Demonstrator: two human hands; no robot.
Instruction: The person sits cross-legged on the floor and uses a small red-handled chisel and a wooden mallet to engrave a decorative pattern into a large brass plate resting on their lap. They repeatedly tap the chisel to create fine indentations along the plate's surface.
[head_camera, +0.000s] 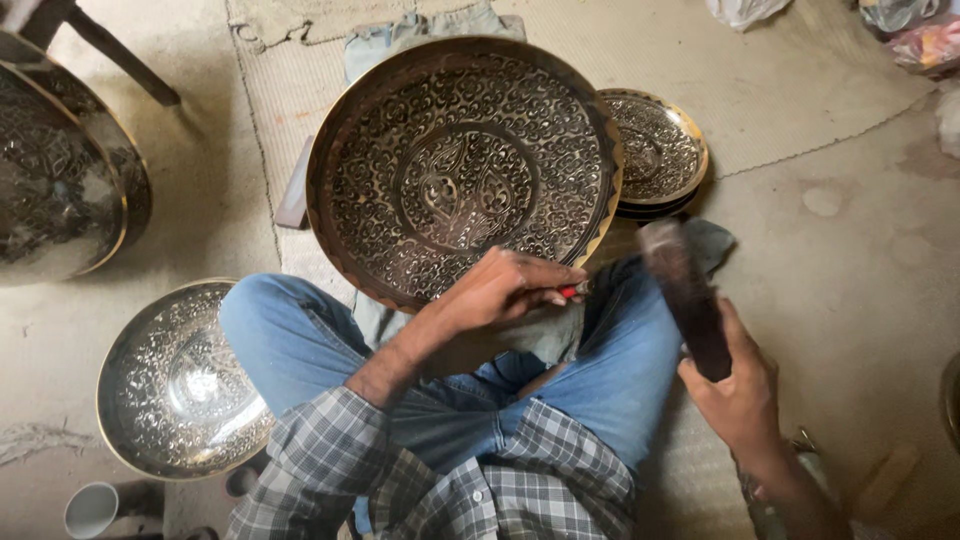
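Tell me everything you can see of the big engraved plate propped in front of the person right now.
The big engraved plate is round, dark metal by its look, with a brass-coloured rim. Dense floral scrollwork fills its face, ringed around a central medallion of leaf-like shapes. It stands tilted, face toward the camera, its lower edge resting against the person's jeans-clad legs. The left hand lies at that lower edge, pinching a small red-tipped tool at the rim. The right hand holds a dark, blurred mallet clear of the plate.

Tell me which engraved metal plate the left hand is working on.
The large dark engraved plate propped against the knees; the left hand rests at its lower rim with a red-tipped tool. The other plates lie untouched aside.
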